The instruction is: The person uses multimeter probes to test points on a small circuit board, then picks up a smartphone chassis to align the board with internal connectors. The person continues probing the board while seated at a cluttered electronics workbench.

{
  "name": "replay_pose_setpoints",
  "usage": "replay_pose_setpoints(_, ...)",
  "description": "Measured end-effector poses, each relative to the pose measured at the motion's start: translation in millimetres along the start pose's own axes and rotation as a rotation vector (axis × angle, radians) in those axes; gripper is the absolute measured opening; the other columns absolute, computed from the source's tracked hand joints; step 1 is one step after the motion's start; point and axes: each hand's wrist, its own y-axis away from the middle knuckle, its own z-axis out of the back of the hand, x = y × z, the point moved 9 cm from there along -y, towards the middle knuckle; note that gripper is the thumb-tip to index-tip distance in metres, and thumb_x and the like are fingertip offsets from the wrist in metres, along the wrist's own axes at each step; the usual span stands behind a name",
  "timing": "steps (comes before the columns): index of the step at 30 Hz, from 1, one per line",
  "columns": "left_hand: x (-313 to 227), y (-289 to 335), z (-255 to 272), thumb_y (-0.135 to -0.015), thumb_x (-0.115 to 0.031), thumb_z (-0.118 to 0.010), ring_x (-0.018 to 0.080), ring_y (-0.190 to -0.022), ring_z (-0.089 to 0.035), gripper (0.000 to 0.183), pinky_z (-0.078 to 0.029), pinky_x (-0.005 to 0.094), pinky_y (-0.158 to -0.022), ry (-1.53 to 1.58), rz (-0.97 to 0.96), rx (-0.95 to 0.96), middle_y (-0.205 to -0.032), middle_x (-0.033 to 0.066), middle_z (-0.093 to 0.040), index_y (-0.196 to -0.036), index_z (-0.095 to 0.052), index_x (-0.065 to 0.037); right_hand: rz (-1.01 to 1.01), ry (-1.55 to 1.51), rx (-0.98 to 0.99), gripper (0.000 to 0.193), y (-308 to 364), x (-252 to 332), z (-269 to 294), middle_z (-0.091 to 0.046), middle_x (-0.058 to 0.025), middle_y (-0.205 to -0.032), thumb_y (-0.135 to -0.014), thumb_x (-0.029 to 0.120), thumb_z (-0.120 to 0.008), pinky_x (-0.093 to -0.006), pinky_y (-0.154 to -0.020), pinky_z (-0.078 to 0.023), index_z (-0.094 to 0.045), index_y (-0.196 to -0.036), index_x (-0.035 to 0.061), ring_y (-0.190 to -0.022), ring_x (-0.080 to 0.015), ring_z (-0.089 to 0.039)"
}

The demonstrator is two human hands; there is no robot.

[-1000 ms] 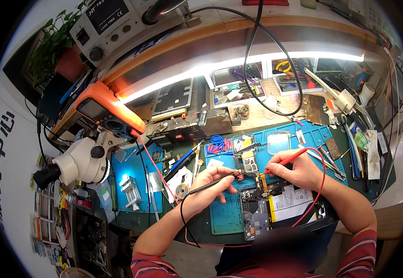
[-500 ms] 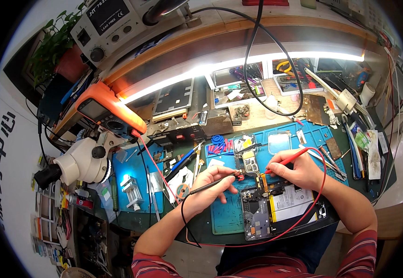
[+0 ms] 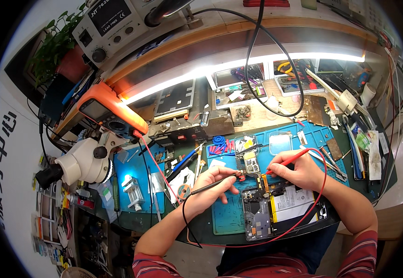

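Strip lighting floods your cluttered table; your left hand grips a black probe, your right hand a red probe, near an opened mobile device on a blue mat, white microscope at left.

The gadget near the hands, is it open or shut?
The gadget is open: its white battery lies in plain sight, with no cover over it.

Beyond the fingers, a long wooden-edged shelf spans the background, with a bright white tube light glowing beneath it. A dark green desk spreads below the fingers. Far to their left is a white wall bearing large dark characters; pale smooth floor shows nearer the viewer.
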Motion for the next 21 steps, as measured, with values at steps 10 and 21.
replay_pose_setpoints(10,-7.4,2.0,-4.0,-0.099,-0.012,-0.06,0.0148,-0.088,-0.068,0.028,-0.053,0.0215,-0.058,0.002,-0.014,-0.013,-0.12,0.0145,-0.066,-0.123,-0.057,0.002,0.059,0.009,-0.032,0.019,-0.4,4.3,2.5,-0.07,-0.0064,-0.076,-0.093,0.018,-0.067,-0.0278,-0.064,-0.05,-0.073,-0.092,0.0004,-0.07,-0.0119,-0.065)
replay_pose_setpoints(21,-3.7,1.3,-0.6,-0.097,-0.014,-0.064,0.0144,-0.084,-0.069,0.03,-0.051,0.0205,-0.053,-0.006,0.006,-0.066,-0.115,0.0128,-0.067,-0.121,-0.059,0.003,0.018,-0.043,0.006,0.022,-0.2,-9.6,-1.2,-0.073,-0.0064,-0.082,-0.096,0.022,-0.066,-0.0276,-0.069,-0.052,-0.073,-0.098,0.0009,-0.077,-0.0121,-0.069)
